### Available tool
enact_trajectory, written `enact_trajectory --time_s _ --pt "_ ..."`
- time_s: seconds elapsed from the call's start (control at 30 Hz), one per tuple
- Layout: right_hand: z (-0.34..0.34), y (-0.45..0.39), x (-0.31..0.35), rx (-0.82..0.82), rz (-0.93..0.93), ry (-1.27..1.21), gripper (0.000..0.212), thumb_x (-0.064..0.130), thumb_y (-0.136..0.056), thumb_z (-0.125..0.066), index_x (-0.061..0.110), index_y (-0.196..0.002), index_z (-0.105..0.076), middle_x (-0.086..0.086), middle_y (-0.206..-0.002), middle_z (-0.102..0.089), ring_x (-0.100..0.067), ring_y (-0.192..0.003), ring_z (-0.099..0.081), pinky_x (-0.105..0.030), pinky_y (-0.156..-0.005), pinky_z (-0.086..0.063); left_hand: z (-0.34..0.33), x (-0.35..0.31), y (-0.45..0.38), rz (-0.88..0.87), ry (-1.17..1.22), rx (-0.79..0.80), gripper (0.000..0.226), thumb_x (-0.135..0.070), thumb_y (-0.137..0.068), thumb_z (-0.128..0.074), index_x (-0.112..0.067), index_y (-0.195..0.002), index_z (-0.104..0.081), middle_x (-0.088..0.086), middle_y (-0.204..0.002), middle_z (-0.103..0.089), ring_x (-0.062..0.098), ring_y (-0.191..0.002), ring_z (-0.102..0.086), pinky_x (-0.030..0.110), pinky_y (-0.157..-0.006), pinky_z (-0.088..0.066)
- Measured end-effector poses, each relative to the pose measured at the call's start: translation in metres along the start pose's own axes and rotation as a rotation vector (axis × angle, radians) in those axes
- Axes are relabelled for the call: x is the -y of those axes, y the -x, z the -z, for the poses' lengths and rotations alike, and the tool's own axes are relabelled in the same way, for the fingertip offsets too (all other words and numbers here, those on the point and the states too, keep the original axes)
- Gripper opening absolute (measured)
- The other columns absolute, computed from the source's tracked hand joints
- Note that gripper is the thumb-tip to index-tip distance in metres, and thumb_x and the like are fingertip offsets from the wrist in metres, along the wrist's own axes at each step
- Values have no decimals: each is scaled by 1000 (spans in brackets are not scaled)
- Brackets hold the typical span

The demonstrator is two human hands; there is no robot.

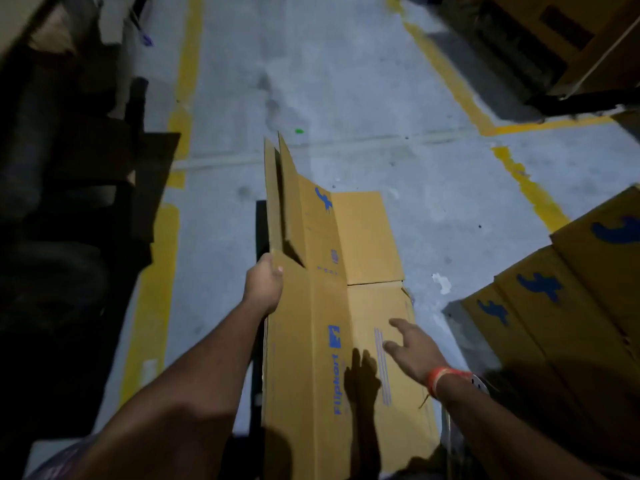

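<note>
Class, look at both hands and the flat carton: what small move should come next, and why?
Probably lower the right hand to grip the carton by its right panel. The left hand grips the left edge, but the right hand is open above the cardboard, its shadow on it, so that side looks unheld.

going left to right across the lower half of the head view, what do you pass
Yellow floor line → left hand gripping the box's left edge → flattened Flipkart cardboard box → right hand, open over its right side → stacked Flipkart boxes.
</note>
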State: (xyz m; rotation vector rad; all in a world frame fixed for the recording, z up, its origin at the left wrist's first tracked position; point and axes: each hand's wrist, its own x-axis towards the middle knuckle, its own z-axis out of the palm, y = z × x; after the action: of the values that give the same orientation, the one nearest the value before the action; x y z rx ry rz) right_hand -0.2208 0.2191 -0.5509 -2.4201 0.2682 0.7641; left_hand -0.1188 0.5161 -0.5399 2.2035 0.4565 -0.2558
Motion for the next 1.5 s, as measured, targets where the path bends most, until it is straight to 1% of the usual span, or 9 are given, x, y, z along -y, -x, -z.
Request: enact_trajectory --time_s 0.13,0.27,0.4,0.57,0.8,0.93,1.3,1.4,1.5 --pt "1 -52 -27 -29 -127 -111 54 26 -96 -63 14 -147 -48 -18 -142 -55 -34 -125 -56 -43 -105 -45 -20 49 -13 128 -110 -3 50 -12 -106 -43 -20 -151 -23 19 -113 -61 30 -86 -61 41 -74 -54" --pt "-5 -102 -44 -41 -212 -171 54 23 -96 -64 14 -147 -48 -18 -144 -54 -35 -128 -54 -43 -106 -45 -32 70 -25 47 -181 48 99 2 -98 -53 -45 -158 10 16 -147 -40 14 -97 -51 33 -80 -46" --pt "-11 -149 -54 -31 -221 -185 58 21 -95 -65 15 -149 -44 -17 -147 -52 -35 -131 -52 -43 -109 -43 -41 91 -37 39 -233 112 101 14 -93 -50 -51 -158 -6 12 -152 -30 17 -110 -53 23 -84 -42" --pt "-11 -200 -70 -48 -214 -186 67 18 -90 -70 15 -151 -42 -17 -148 -49 -34 -131 -52 -38 -107 -43 -52 105 -54 149 -307 43 94 14 -91 -54 -41 -159 -19 7 -160 -27 34 -136 -47 41 -99 -51" --pt "-16 -240 -97 -47 -275 -324 90 31 -78 -83 28 -154 -35 -15 -154 -42 -36 -135 -47 -46 -111 -43 -61 104 -61 198 -291 -17 93 14 -87 -62 -35 -159 -28 7 -157 -36 35 -132 -50 36 -84 -51" --pt "-25 -243 -101 -62 -228 -326 94 37 -70 -84 35 -153 -38 -9 -154 -43 -32 -135 -47 -45 -112 -43 -66 101 -62 199 -278 -31 93 15 -87 -60 -35 -159 -29 5 -160 -34 35 -134 -49 37 -87 -52" --pt "-2 -221 -100 -58 -18 -443 76 9 -84 -79 19 -151 -45 -1 -153 -43 -14 -138 -37 -25 -105 -29 -68 105 -61 185 -211 14 101 18 -82 -60 -37 -159 -27 1 -162 -32 27 -134 -50 12 -63 -40" --pt "1 -212 -98 -33 43 -431 74 5 -83 -79 20 -148 -48 2 -151 -46 -8 -135 -37 -30 -115 -30 -68 107 -62 189 -202 21 101 18 -83 -59 -39 -160 -25 -1 -164 -30 28 -134 -50 10 -54 -36" --pt "1 -209 -89 -12 101 -392 72 11 -80 -84 31 -141 -50 10 -145 -49 -9 -136 -42 -41 -121 -30 -66 110 -64 199 -166 31 101 18 -85 -56 -41 -160 -23 -1 -164 -30 28 -141 -44 16 -67 -49"
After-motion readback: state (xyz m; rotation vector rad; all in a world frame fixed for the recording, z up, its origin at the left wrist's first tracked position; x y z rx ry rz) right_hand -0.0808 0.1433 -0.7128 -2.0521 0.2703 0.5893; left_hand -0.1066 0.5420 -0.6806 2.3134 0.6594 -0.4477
